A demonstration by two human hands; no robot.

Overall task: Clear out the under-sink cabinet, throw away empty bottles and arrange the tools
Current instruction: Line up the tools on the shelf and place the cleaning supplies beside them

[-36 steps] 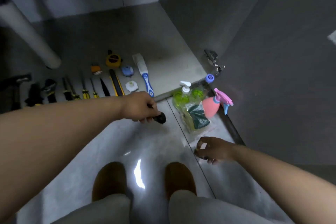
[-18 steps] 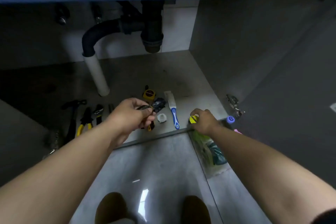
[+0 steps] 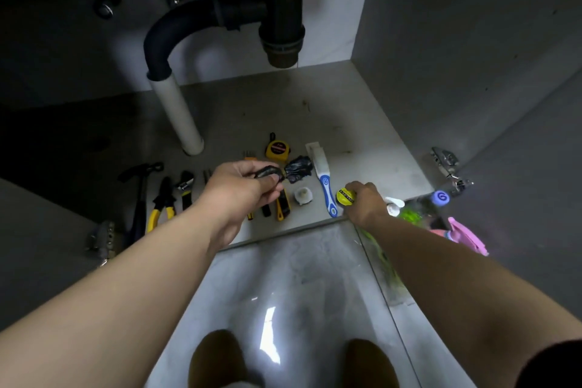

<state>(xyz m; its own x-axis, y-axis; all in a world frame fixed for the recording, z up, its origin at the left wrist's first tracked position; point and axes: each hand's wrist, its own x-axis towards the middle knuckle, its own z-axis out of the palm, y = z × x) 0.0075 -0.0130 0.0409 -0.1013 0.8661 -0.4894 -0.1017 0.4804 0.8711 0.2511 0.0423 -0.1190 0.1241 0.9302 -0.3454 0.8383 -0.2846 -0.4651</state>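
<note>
My left hand [image 3: 244,187] grips a small crumpled black object [image 3: 296,169] above the row of tools on the cabinet floor [image 3: 283,110]. My right hand [image 3: 365,203] pinches a yellow tape roll [image 3: 345,196] at the cabinet's front edge, right of the blue-and-white scraper [image 3: 324,186]. In the row lie a hammer [image 3: 140,186], yellow-handled pliers [image 3: 162,203], a wrench [image 3: 185,187], a yellow tape measure [image 3: 277,149], a yellow utility knife [image 3: 283,206] and a white round cap [image 3: 303,195]. My left hand hides several screwdrivers.
A clear bag [image 3: 409,214] with a pump bottle, green items and a pink spray bottle [image 3: 463,235] lies on the tiled floor at the right. A white drain pipe [image 3: 178,113] and black trap [image 3: 277,9] hang over the cabinet floor. Door hinges [image 3: 447,164] jut at both sides.
My view rose from the floor tiles into the cabinet. My left hand carried the black object up over the tools. My right hand moved from the tiles to the cabinet edge, now holding the yellow tape roll.
</note>
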